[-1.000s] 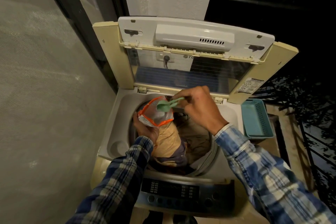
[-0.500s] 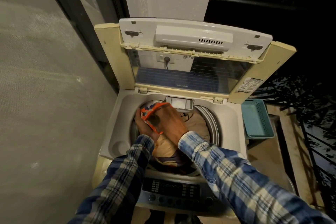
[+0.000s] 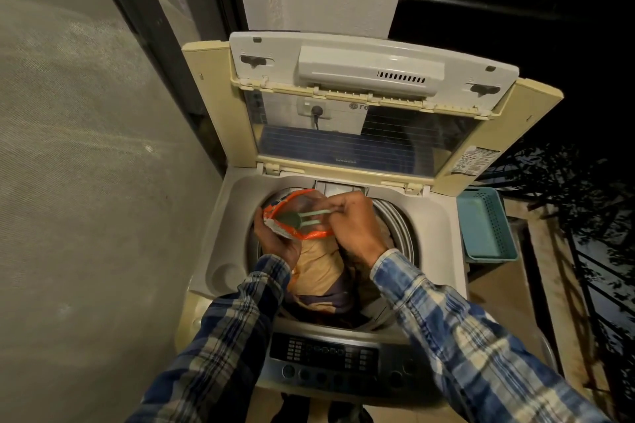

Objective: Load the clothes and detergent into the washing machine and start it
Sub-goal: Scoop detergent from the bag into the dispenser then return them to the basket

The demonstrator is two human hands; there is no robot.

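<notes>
The top-loading washing machine (image 3: 233, 216) stands with its lid (image 3: 371, 93) raised. Tan and dark clothes (image 3: 323, 271) fill the drum. My left hand (image 3: 275, 240) grips an orange-rimmed detergent bag (image 3: 295, 233) over the drum's left side, its mouth held wide. My right hand (image 3: 350, 223) pinches the handle of a pale green scoop (image 3: 299, 218), whose bowl sits inside the bag's mouth. A small detergent drawer (image 3: 340, 187) shows at the drum's back edge. The control panel (image 3: 326, 357) lies at the near edge.
A teal plastic basket (image 3: 484, 227) sits just right of the machine. A grey wall runs along the left, a white pillar stands behind the lid, and a dark railing lies to the right. A wall plug (image 3: 316, 112) shows through the lid's glass.
My right hand went from holding the scoop above the bag, down into the bag, and now has drawn back so the scoop's bowl shows in the bag's mouth.
</notes>
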